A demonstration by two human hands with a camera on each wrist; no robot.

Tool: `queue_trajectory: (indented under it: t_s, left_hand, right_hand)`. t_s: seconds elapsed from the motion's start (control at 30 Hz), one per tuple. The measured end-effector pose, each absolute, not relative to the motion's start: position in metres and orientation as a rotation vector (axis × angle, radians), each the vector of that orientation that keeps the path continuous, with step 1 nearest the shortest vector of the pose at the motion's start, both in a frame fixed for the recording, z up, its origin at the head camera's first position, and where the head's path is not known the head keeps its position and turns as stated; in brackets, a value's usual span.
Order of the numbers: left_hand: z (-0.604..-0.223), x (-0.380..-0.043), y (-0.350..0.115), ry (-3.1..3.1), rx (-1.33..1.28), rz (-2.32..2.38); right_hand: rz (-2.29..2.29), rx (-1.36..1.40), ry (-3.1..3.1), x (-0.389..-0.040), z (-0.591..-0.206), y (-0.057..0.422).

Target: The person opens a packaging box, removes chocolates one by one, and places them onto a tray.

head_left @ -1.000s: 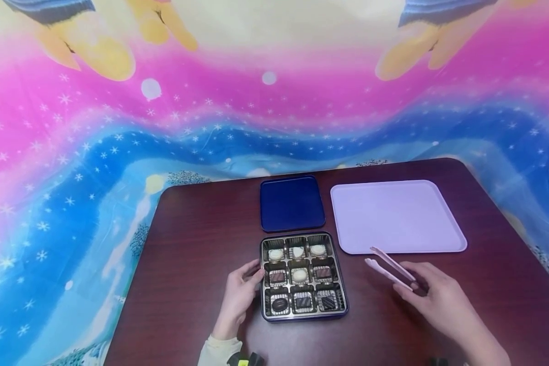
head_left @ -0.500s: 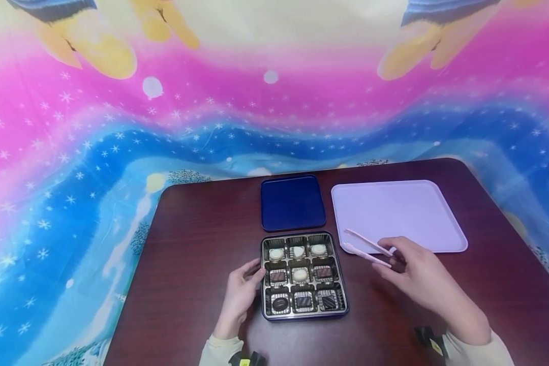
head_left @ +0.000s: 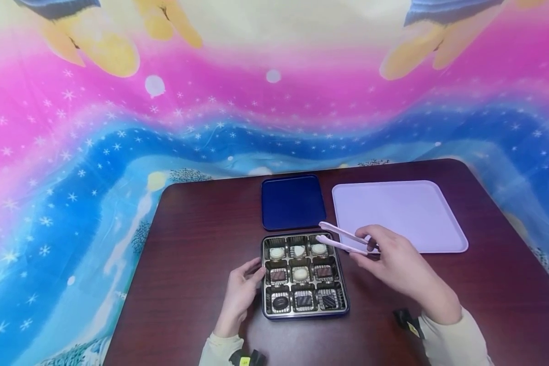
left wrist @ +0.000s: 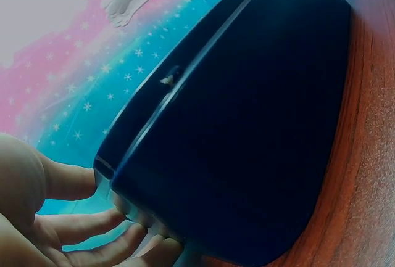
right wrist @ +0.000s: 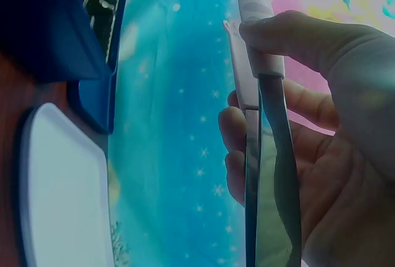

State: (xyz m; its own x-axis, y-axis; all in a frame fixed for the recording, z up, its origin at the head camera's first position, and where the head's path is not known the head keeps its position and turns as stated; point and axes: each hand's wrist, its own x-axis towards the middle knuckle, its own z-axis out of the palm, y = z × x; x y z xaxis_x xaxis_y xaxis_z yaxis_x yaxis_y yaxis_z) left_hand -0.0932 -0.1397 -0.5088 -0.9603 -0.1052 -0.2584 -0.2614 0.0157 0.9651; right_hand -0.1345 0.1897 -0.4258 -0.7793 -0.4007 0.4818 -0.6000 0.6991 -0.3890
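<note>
My right hand (head_left: 395,262) holds a pair of pale pink tongs (head_left: 340,238) between thumb and fingers, their two arms spread apart. In the head view, the tips overlap the back right corner of a square dark blue tin (head_left: 343,310). Several chocolates sit in the tin's gold divided insert: a white one (head_left: 319,249) in the back right compartment, another white one (head_left: 300,274) in the middle, a dark oval one (head_left: 281,303) at front left. My left hand (head_left: 239,297) rests against the tin's left side, thumb at the rim, fingers along the wall (left wrist: 234,143).
A dark blue lid (head_left: 294,202) lies behind the tin. To its right is a pale lilac tray (head_left: 398,213), its front edge partly behind my right hand. All stand on a dark reddish-brown table (head_left: 201,229). A colourful printed cloth (head_left: 256,112) hangs behind.
My right hand has carried the tongs left and toward the back, from in front of the tray to the tin's back right corner. The left hand and tin stay put.
</note>
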Motion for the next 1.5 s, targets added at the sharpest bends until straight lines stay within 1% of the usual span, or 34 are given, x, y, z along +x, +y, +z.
queue_trajectory:
  t_s: [0.7,1.5]
  left_hand:
    - [-0.512,-0.096,-0.138,2.244,-0.355,2.060]
    - [-0.513,-0.094,-0.138,2.226,-0.382,2.066]
  right_hand:
    - [0.632,0.992,-2.533,-0.158,-0.411,0.150]
    - [0.217,1.316,-2.659,-0.184,-0.418,0.099]
